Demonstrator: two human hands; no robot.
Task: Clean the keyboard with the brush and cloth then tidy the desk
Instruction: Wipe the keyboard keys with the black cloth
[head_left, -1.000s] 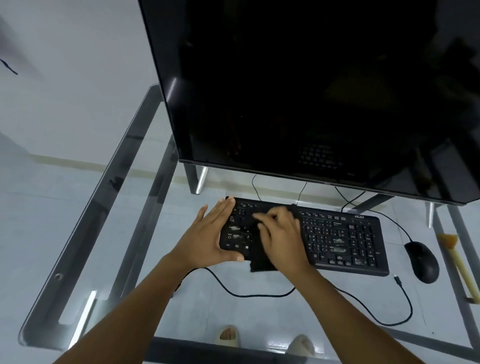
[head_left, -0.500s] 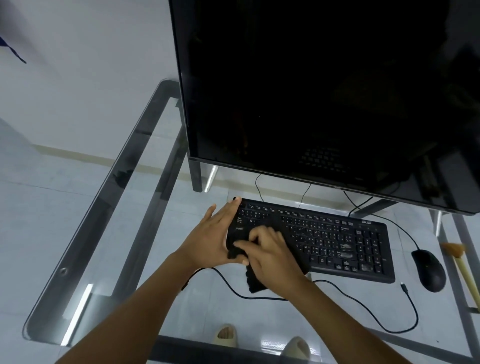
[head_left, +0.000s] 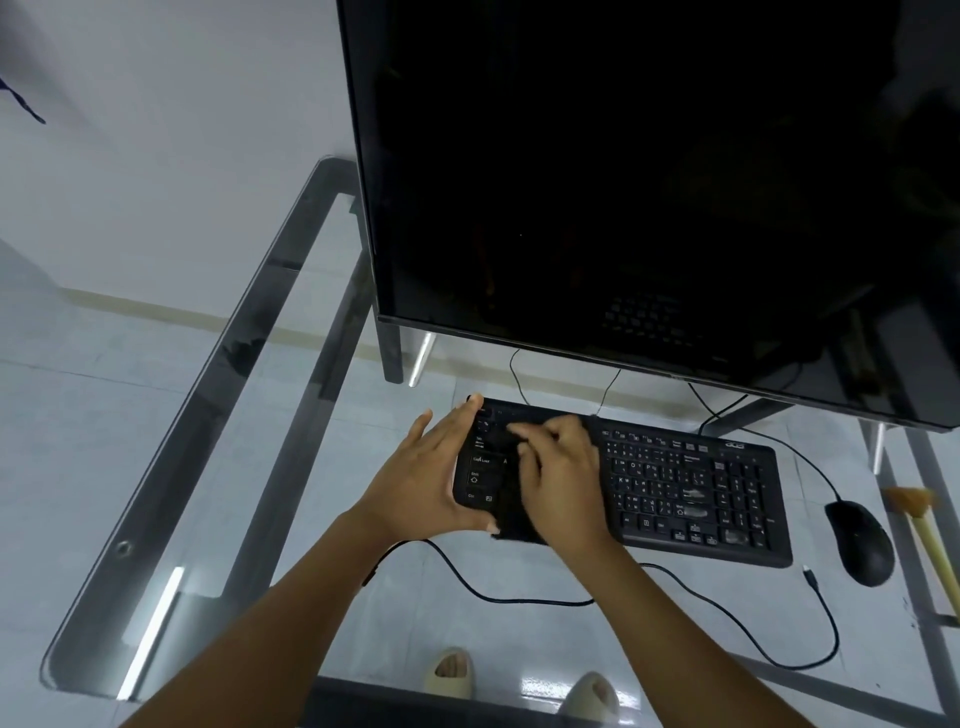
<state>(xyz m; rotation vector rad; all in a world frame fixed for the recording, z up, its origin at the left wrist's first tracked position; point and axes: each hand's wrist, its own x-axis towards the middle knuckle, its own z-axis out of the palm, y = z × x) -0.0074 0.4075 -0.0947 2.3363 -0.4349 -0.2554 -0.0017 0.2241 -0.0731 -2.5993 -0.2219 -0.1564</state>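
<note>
Slack cable (head_left: 519, 597) loops nearest us; snagging it could drag the keyboard (head_left: 691, 493). Our left hand (head_left: 431, 478) braces its end, fingers straight; our right hand (head_left: 561, 478) curls over the black cloth (head_left: 511, 527) on the keys. Right of them sit the mouse (head_left: 860, 543) and brush (head_left: 919, 525); beyond looms the monitor (head_left: 649, 182).

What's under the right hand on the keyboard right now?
A dark cloth lies under the right hand, pressed on the left part of the keyboard; its corner hangs over the front edge. The keys beneath it are hidden. The left hand steadies the keyboard's left end.
</note>
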